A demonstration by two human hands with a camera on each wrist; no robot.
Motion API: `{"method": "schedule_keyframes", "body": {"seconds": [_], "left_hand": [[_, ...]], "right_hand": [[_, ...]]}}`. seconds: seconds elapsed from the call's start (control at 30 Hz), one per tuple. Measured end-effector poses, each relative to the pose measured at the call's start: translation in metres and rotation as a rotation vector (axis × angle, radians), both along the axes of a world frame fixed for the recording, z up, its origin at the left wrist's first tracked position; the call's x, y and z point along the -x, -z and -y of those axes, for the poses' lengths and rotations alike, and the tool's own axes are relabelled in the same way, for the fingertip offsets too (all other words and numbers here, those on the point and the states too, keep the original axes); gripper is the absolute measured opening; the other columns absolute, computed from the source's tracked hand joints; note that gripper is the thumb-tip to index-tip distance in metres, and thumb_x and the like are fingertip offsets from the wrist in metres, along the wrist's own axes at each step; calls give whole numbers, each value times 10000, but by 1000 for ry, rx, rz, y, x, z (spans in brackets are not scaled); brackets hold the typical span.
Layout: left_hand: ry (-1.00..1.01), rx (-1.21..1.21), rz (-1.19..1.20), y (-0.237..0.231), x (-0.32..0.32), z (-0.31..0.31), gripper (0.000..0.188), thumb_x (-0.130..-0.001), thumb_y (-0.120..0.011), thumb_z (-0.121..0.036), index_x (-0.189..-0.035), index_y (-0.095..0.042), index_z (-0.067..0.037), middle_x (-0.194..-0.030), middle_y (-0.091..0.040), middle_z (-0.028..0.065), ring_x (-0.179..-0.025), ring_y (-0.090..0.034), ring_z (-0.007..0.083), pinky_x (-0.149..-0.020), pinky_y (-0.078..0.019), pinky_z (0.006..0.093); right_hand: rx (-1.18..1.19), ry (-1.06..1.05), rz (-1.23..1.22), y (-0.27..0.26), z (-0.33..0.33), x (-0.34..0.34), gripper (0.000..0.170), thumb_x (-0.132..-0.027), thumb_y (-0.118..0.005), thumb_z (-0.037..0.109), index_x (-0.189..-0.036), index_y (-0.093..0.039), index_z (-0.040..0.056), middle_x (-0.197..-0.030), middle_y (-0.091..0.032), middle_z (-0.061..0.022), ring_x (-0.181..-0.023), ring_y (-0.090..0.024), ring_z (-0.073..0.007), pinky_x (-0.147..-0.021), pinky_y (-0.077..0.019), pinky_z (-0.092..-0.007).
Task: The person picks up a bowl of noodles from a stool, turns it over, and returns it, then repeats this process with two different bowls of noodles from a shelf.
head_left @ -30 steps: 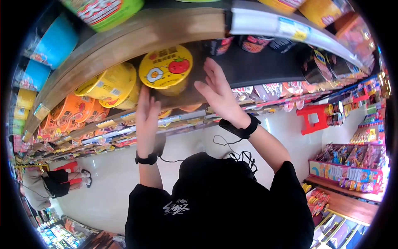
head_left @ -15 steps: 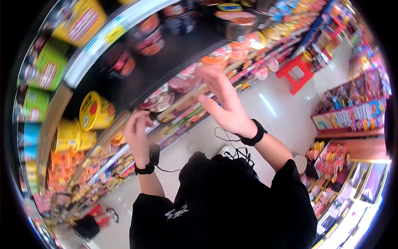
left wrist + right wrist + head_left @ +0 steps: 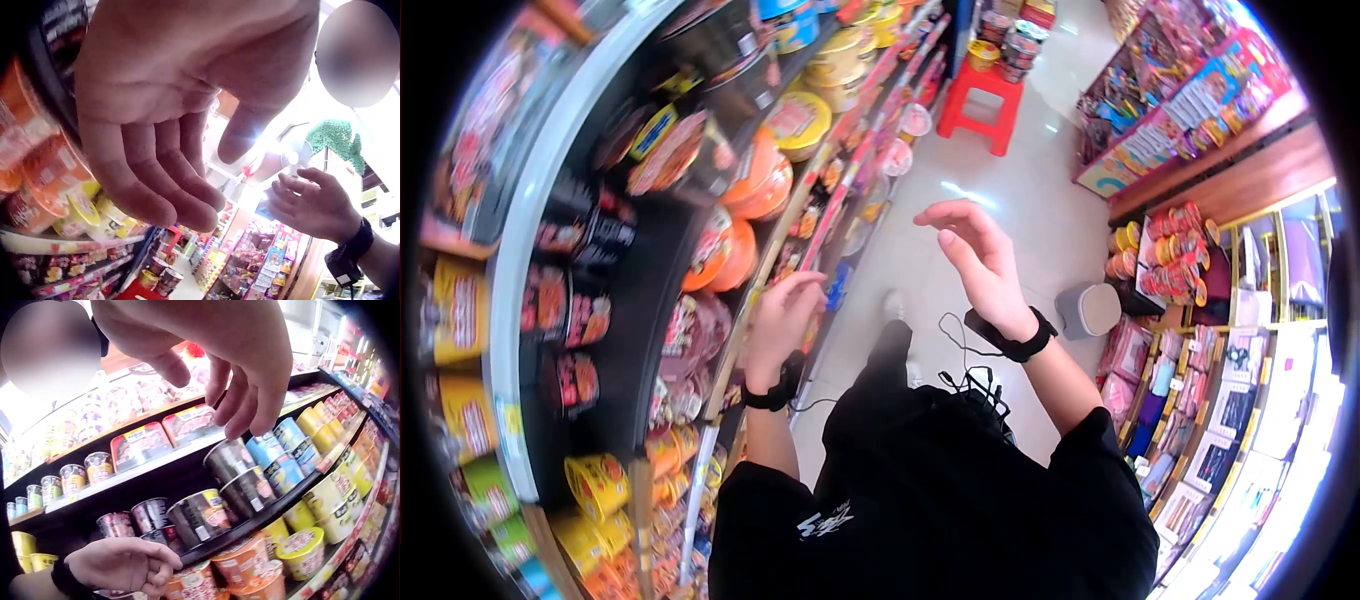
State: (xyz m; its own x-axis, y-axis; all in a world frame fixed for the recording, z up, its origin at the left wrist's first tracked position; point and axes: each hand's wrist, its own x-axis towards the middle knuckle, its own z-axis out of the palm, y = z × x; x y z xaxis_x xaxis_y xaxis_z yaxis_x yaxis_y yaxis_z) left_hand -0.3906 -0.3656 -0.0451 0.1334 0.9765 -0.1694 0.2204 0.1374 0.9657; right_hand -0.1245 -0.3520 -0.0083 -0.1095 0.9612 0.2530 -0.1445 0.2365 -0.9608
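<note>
My left hand [image 3: 783,325] hangs in the air beside the shelf's front edge, its fingers loosely bent and nothing in them. Over the aisle floor, my right hand [image 3: 985,262] is held up with the thumb apart from the fingers, holding nothing. In the left wrist view the left fingers [image 3: 165,181] curve softly, with orange noodle tubs [image 3: 56,169] behind them. Black noodle cups [image 3: 200,519] stand on the shelf past the right hand in the right wrist view. A yellow noodle tub [image 3: 598,487] sits at the shelf's lower left in the head view.
Tiered shelves of cup noodles run along my left, with a pale front rail [image 3: 512,300]. A red stool [image 3: 983,105] stacked with cups stands ahead in the aisle. To the right are a grey bin [image 3: 1090,310] and a snack display [image 3: 1190,110].
The view has swung right along the aisle, so the yellow tub slides to the lower left. Both hands have left the space beside it and stay apart, with nothing in them.
</note>
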Motion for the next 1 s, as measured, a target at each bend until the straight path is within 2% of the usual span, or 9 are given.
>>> {"method": "schedule_keyframes", "body": {"seconds": [0.03,0.17,0.43,0.63,0.73,0.83,0.93,1.0], "left_hand": [[79,14,26,3,-11,-17,196,-921,-539,-105,-1048,-616,23,-813,-642,31,-769,-601,91,-713,-472,228],[244,8,59,29,-51,-88,225,-949,-537,-146,-1108,-608,-3,-843,-633,29,-794,-601,94,-704,-469,231],[412,42,54,51,-133,-228,227,-941,-536,-126,-1096,-602,27,-855,-649,50,-811,-609,108,-764,-475,243],[428,79,29,58,-173,-309,222,-944,-536,-131,-1096,-599,18,-859,-649,47,-812,-610,110,-769,-475,244],[404,112,25,75,-190,-352,219,-948,-533,-138,-1091,-604,11,-861,-647,44,-811,-611,107,-759,-480,247],[370,131,42,87,-215,-393,207,-945,-535,-125,-1082,-610,13,-858,-643,40,-806,-610,105,-747,-483,244],[352,95,85,95,-247,-431,206,-948,-530,-119,-1080,-610,17,-856,-642,41,-803,-609,105,-747,-485,242],[302,97,55,95,-266,-452,200,-945,-531,-109,-1077,-611,19,-864,-647,51,-811,-616,113,-754,-488,248]], "right_hand": [[11,37,4,3,-7,-11,211,-924,-508,42,-1122,-561,-8,-1105,-615,-76,-1090,-553,-159,-953,-412,-306],[18,185,15,10,-45,-52,212,-915,-502,32,-1110,-575,-10,-1060,-630,-68,-1039,-557,-147,-909,-421,-291],[88,415,98,22,-134,-128,194,-912,-489,28,-1080,-582,-2,-1032,-635,-59,-996,-550,-124,-895,-408,-265],[112,516,48,25,-199,-175,167,-923,-494,33,-1061,-584,6,-1019,-640,-45,-974,-540,-102,-871,-403,-248],[125,540,90,34,-234,-203,192,-938,-450,43,-1084,-556,-23,-1023,-635,-101,-1034,-594,-206,-1012,-402,-362],[167,555,56,49,-270,-229,188,-939,-455,47,-1081,-558,-20,-1021,-636,-101,-1032,-593,-204,-1005,-404,-355],[161,555,-64,71,-312,-257,159,-920,-511,45,-1053,-587,1,-1003,-647,-56,-966,-568,-125,-864,-420,-260],[141,537,-94,85,-339,-276,156,-919,-514,47,-1052,-582,1,-993,-647,-56,-963,-572,-130,-866,-426,-269]]}}
